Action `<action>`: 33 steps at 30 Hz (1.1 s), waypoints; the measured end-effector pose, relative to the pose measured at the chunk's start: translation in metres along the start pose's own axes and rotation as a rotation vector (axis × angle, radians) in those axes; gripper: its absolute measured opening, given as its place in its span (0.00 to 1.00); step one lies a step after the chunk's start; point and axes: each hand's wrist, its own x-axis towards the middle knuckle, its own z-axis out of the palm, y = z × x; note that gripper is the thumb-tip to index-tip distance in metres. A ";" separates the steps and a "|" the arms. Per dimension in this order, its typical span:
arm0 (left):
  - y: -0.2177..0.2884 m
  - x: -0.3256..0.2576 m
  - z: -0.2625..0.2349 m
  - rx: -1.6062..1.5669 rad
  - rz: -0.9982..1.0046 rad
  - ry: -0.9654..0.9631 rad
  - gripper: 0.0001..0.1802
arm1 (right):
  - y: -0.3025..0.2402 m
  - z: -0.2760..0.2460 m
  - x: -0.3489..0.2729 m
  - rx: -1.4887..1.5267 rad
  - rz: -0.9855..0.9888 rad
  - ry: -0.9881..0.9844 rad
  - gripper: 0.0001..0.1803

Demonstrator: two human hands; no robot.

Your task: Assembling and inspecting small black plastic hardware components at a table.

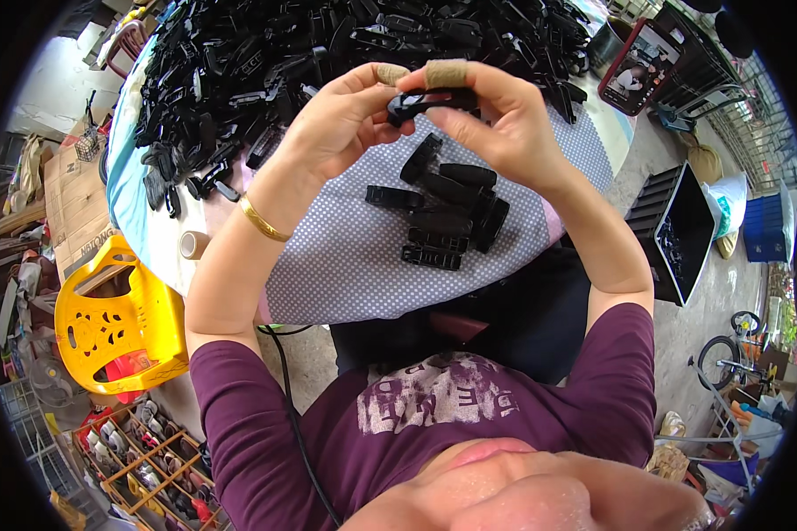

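Observation:
My left hand (332,124) and my right hand (496,115) are raised together above the table, both gripping one small black plastic buckle piece (421,103) between fingers and thumbs. Tan tape wraps a fingertip on each hand. A gold bangle (261,219) circles my left wrist. Below my hands a small heap of black clips (447,212) lies on a dotted grey cloth (345,257). A large pile of black plastic parts (266,53) covers the far side of the table.
A phone in a red case (639,66) lies at the table's far right beside a dark pot (609,44). A black crate (682,230) stands on the floor right. A yellow plastic chair (119,319) and a shoe rack (142,451) are at left. A tape roll (193,244) sits near the table edge.

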 end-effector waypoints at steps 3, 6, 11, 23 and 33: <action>-0.002 0.000 -0.006 -0.034 0.065 -0.093 0.11 | 0.007 -0.004 0.000 -0.141 0.022 0.004 0.16; -0.002 0.000 -0.003 0.032 0.140 -0.122 0.16 | 0.012 -0.009 0.000 -0.278 -0.012 0.071 0.15; -0.001 -0.002 0.006 0.126 0.267 -0.158 0.20 | 0.008 -0.009 -0.001 -0.123 0.169 0.166 0.15; -0.011 0.002 0.000 0.398 0.418 0.023 0.17 | 0.005 -0.003 -0.002 -0.255 0.017 0.181 0.16; -0.015 -0.009 0.025 0.304 0.457 0.108 0.16 | 0.007 0.006 -0.003 -0.603 -0.153 0.233 0.16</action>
